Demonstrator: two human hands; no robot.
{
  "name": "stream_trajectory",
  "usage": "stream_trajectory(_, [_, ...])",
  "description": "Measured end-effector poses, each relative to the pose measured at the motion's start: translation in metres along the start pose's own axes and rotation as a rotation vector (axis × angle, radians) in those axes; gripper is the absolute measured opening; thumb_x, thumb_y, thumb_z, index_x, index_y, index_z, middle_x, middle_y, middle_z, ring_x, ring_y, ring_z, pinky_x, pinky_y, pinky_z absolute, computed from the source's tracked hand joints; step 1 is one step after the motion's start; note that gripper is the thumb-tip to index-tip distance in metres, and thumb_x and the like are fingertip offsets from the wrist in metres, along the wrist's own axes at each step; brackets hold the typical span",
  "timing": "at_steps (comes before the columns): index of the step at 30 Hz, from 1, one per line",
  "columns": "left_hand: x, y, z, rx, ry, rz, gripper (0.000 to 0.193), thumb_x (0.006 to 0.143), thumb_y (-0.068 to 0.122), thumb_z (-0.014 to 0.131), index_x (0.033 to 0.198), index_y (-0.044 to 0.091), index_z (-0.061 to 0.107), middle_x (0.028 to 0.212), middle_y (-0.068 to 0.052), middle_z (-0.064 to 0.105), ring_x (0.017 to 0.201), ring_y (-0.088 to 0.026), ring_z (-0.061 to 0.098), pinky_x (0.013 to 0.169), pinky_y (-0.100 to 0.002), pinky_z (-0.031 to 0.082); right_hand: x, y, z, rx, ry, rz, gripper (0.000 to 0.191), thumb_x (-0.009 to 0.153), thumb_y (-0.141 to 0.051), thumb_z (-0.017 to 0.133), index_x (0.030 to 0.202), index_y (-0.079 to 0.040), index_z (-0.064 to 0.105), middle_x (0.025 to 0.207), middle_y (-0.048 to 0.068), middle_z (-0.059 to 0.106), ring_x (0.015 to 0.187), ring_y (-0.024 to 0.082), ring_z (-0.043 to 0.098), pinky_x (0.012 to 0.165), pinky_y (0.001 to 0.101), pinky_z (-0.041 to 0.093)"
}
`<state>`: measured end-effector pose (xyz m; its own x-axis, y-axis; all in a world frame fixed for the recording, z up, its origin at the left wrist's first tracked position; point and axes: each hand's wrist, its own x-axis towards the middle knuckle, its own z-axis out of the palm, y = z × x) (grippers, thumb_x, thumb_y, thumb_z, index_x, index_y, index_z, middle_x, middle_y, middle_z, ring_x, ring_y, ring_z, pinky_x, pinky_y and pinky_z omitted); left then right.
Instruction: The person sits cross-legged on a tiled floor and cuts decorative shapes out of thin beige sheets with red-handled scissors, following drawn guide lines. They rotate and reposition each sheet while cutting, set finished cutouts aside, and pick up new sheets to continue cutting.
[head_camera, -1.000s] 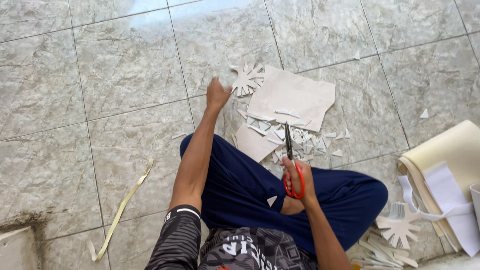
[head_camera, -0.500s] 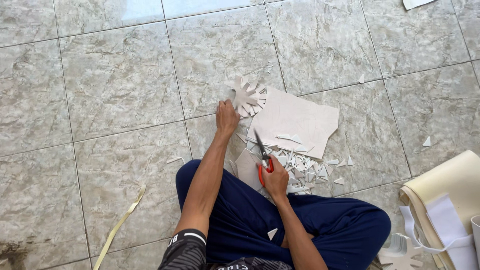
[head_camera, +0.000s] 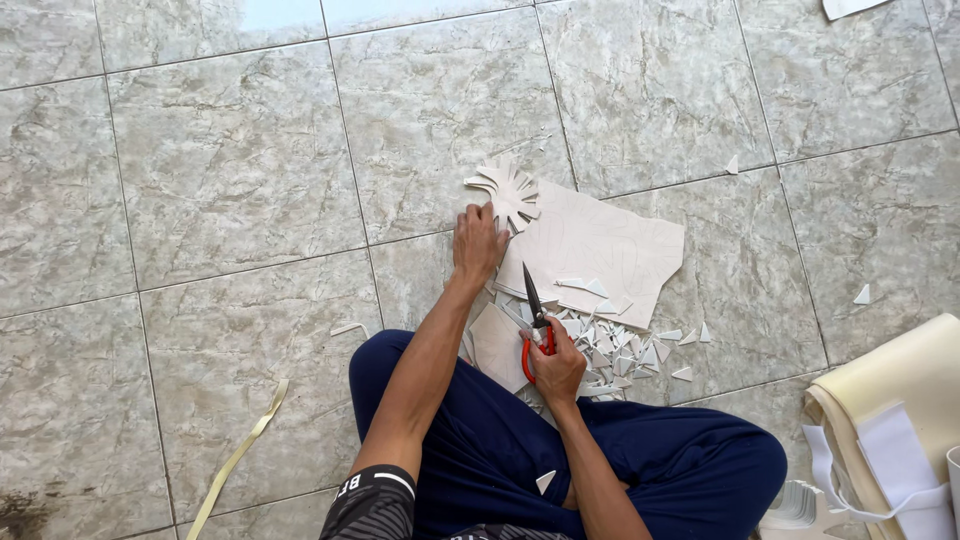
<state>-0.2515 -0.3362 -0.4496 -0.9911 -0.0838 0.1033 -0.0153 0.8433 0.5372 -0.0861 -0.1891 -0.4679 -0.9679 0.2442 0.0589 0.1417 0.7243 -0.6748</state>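
A floor of large square grey-green marbled tiles (head_camera: 230, 170) with thin dark grout lines fills the view. The glossy surface catches a pale bluish patch of reflected daylight (head_camera: 300, 12) at the top edge. A dark stain (head_camera: 25, 510) marks the tile at the lower left corner. A long cream strip (head_camera: 235, 460) lies across the lower left tiles. At the right edge rests a loosely rolled cream sheet (head_camera: 900, 385).

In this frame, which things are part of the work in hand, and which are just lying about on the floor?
In use:
- left hand on the white sheet
- right hand gripping red-handled scissors
- cut fringed shape

Lying about:
- pile of white offcuts
- cream strip
- cream roll
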Motion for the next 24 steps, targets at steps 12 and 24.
stream_trajectory(12, [0.007, -0.066, -0.068, 0.112, 0.075, -0.405, 0.046, 0.078, 0.028, 0.084, 0.110, -0.002, 0.067, 0.105, -0.023, 0.068, 0.097, -0.041, 0.068, 0.081, -0.051, 0.057, 0.011, -0.010, 0.004, 0.024, -0.007, -0.041, 0.045, 0.079, -0.035, 0.086, 0.115, -0.013, 0.071, 0.064, 0.005, 0.064, 0.055, 0.024, 0.063, 0.056, 0.0375, 0.051])
stream_trajectory(24, [0.001, -0.068, -0.086, -0.037, 0.124, -0.345, 0.056, 0.080, 0.028, 0.086, 0.117, -0.006, 0.061, 0.115, -0.028, 0.065, 0.108, -0.044, 0.064, 0.094, -0.050, 0.053, 0.015, -0.020, 0.002, 0.026, -0.013, -0.084, 0.045, 0.080, -0.036, 0.086, 0.116, -0.013, 0.072, 0.065, 0.006, 0.066, 0.058, 0.023, 0.065, 0.058, 0.0381, 0.053])
